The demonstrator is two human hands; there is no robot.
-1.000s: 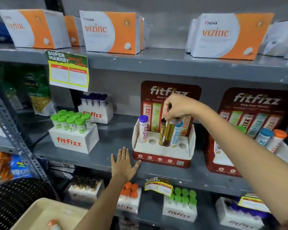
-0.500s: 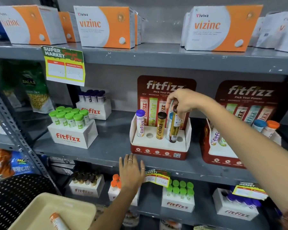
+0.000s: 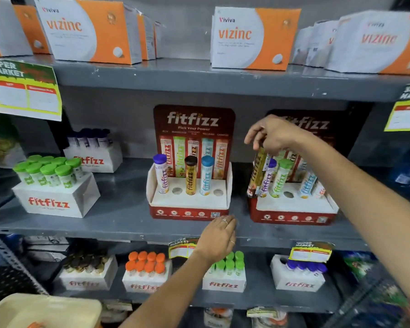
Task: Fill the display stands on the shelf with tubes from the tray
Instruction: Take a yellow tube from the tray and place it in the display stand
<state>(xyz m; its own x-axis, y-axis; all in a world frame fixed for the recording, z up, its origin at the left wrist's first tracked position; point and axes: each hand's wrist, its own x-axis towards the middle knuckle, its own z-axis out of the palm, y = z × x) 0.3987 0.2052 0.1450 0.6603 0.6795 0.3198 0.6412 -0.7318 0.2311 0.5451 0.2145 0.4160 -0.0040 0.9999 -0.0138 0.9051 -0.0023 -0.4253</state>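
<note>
My right hand [image 3: 272, 136] grips a gold tube [image 3: 256, 174] by its top, holding it tilted at the left edge of the right red display stand [image 3: 291, 215]. That stand holds purple, green and blue tubes and has an empty hole [image 3: 288, 194]. The middle display stand [image 3: 187, 210] holds a purple tube [image 3: 161, 174], a black-capped gold tube [image 3: 191, 176] and a blue tube [image 3: 206, 176], with two holes empty. My left hand [image 3: 217, 237] lies flat on the shelf edge below the middle stand. The beige tray [image 3: 57, 308] is at the bottom left, with an orange-capped tube [image 3: 34, 325] barely showing.
White boxes of green-capped tubes [image 3: 50, 183] and purple-capped tubes [image 3: 92, 147] stand at the left of the same shelf. Orange and white cartons [image 3: 88, 31] fill the shelf above. More tube boxes [image 3: 147, 273] sit on the shelf below. Price tags [image 3: 24, 91] hang from shelf edges.
My right hand left one gold tube in the middle stand and carried the other rightward to the right stand. My left hand slid right along the shelf edge.
</note>
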